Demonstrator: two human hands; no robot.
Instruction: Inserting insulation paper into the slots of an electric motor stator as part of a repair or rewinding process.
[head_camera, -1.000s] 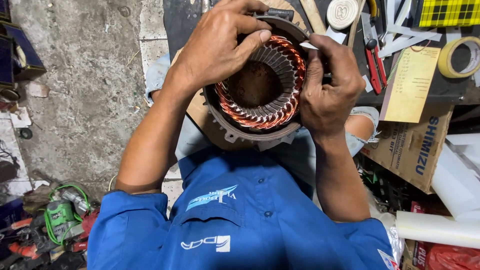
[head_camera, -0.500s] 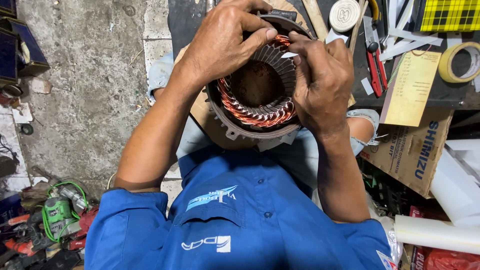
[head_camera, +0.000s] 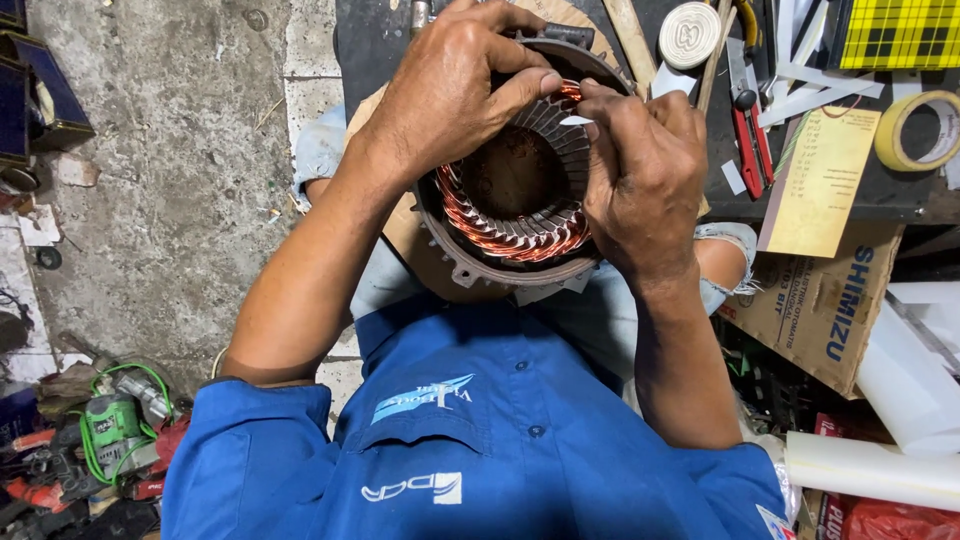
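Concrete floor (head_camera: 180, 200) beneath hand-held motor stator (head_camera: 510, 215)

**Both hands meeting at top centre**

I have my left hand (head_camera: 455, 95) arched at top centre, fingers curled, thumb stretched right. My right hand (head_camera: 640, 175) sits just right of it, knuckles up, fingertips pinched against the left thumb. Both bare forearms rise from the lower frame, converging.

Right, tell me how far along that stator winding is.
Done: copper coils already fill the slots along the near side of the motor stator. In hand: the left hand grips the top rim while the right hand pinches at a slot by the upper right. Left: the hands cover the far slots, so what remains there cannot be told.
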